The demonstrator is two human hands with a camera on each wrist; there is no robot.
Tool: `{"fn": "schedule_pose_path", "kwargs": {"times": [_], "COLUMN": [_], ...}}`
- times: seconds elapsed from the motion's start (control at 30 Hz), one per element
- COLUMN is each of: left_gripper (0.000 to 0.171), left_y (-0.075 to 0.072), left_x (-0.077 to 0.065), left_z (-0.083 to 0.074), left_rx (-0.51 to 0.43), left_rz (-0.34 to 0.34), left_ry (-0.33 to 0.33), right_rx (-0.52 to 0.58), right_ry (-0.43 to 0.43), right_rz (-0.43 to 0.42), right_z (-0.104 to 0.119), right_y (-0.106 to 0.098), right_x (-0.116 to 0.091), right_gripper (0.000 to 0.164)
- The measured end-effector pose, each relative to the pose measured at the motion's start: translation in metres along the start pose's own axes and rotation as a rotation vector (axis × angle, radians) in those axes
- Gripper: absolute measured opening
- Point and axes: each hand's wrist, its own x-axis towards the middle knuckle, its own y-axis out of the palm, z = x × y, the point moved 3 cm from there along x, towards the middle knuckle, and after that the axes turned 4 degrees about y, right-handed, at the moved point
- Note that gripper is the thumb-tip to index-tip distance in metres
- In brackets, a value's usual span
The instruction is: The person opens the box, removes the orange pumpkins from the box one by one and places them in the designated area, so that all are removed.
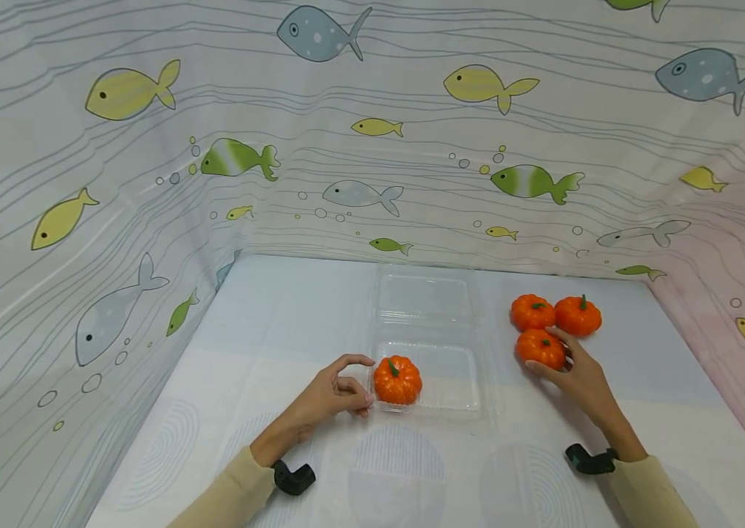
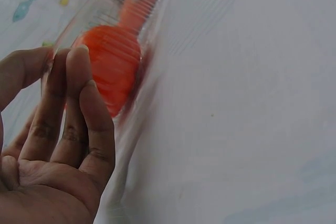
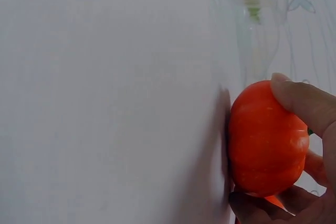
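Observation:
A clear plastic clamshell container lies unfolded on the table, its lid flat behind the base. In the left end of the base sits a small orange toy pumpkin with a green stem. My left hand pinches the left rim of the base between thumb and fingers, as the left wrist view also shows close up. Over to the right, my right hand grips another toy pumpkin, thumb on one side and fingers on the other. Just behind it are two more pumpkins, one at left and one at right.
The white table carries faint printed arcs and stripes. A fish-patterned curtain encloses the back and both sides. Each wrist wears a black camera mount, one on the left wrist and one on the right.

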Motion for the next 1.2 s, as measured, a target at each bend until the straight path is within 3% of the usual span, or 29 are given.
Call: {"fn": "schedule_pose_path", "kwargs": {"times": [0.2,0.43,0.9,1.2], "left_gripper": [0.065,0.065,0.067,0.067], "left_y": [0.001,0.001,0.001,0.001], "left_x": [0.0,0.001,0.002,0.0], "left_z": [-0.001,0.0,-0.001,-0.001], "left_rx": [0.001,0.008,0.005,-0.004], "left_rz": [0.006,0.006,0.001,-0.009], "left_ry": [0.004,0.006,-0.003,-0.006], "right_rx": [0.018,0.016,-0.001,0.072], "right_ry": [-0.003,-0.055,-0.109,-0.215], "right_rz": [0.009,-0.039,-0.141,-0.138], "right_z": [0.001,0.01,0.051,0.081], "right_y": [-0.003,-0.011,-0.029,-0.018], "right_x": [0.0,-0.005,-0.019,-0.026], "right_gripper": [0.096,0.089,0.082,0.072]}}
